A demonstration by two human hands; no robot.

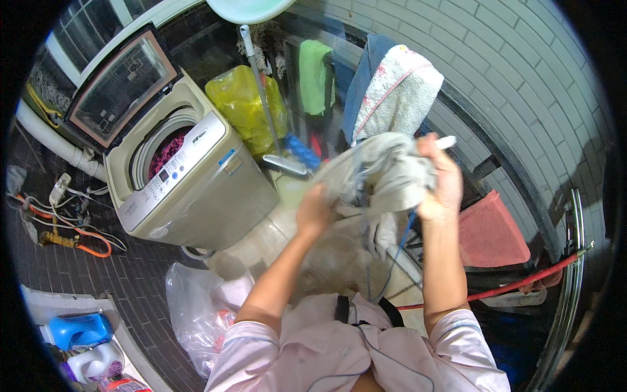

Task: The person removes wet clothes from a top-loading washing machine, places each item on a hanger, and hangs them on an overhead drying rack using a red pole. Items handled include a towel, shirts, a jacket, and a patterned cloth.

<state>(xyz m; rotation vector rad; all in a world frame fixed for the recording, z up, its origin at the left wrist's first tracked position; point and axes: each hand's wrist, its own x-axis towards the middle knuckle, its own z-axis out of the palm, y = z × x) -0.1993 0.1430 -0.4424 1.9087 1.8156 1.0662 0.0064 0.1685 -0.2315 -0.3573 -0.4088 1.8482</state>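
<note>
A light grey garment (392,171), blurred by motion, is stretched between my two hands in front of my body. My left hand (315,208) grips its left edge. Bunched cloth sits in my right hand (443,181), and a white tip (446,142), perhaps a hanger's end, sticks out beyond the fingers. Below the bundle hangs a pale grey piece of cloth (383,232); whether it belongs to the same garment I cannot tell. To the left stands a top-loading washing machine (215,196) with its lid (122,88) raised and pink-and-black laundry (171,149) in the drum.
A white towel (401,93) and a green cloth (316,73) hang by the tiled wall. A broom (284,164) leans near a yellow plastic bag (240,103). Clear plastic bags (196,304) lie at lower left, near detergent bottles (81,330). A red hose (529,279) crosses at right.
</note>
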